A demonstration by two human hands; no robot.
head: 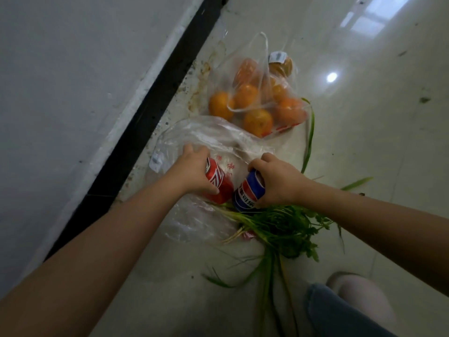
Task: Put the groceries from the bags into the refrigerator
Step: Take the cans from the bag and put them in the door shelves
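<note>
On the pale floor lies a crumpled clear plastic bag (206, 135). My left hand (194, 170) grips a red soda can (220, 183) over that bag. Right beside it, my right hand (277, 182) grips a blue, white and red soda can (246, 193); the two cans almost touch at their lower ends. Behind them a second clear bag (264, 59) holds several oranges (258, 121). A bunch of green leafy herbs (284, 229) lies loose on the floor just under my right wrist.
A white refrigerator wall (73, 81) with a black base strip (155, 98) fills the left side. Long green stalks (309, 139) trail across the floor. My jeans leg (340, 314) and light shoe (364, 293) are at the bottom right.
</note>
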